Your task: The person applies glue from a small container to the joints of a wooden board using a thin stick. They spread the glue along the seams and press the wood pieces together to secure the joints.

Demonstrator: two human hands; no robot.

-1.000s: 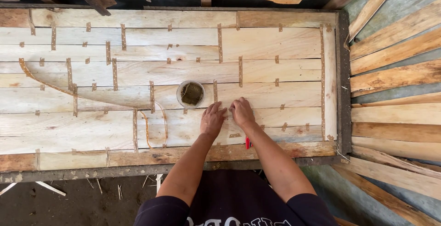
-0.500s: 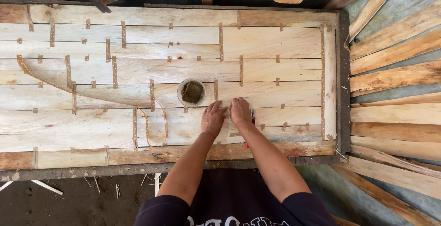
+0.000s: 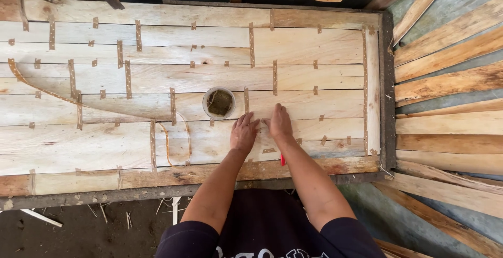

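A: Veneer sheet, pale, made of thin wood strips laid edge to edge and joined with small brown tape patches (image 3: 157, 74); lies flat across the desk (image 3: 386, 90), which has a dark frame. Where are the hands?

B: Left hand (image 3: 244, 132) and right hand (image 3: 279, 123), side by side, palms down, fingers lying flat and close together on the sheet, pressing near a short tape patch (image 3: 268, 150) at a seam. Neither pinches anything.

A: Nearby items?

B: Small round pale cup with dark greenish contents (image 3: 219, 103), standing on the sheet just beyond the fingertips. A red object (image 3: 283, 159), mostly hidden under the right forearm; I cannot tell what it is. Rough wooden planks (image 3: 450, 85), stacked aslant to the right of the desk.

A: Handling note?

B: In my judgement, press evenly with flat fingers so that the strip edges meet without overlap, keep the thin wood from buckling, and keep the wrists clear of the cup.
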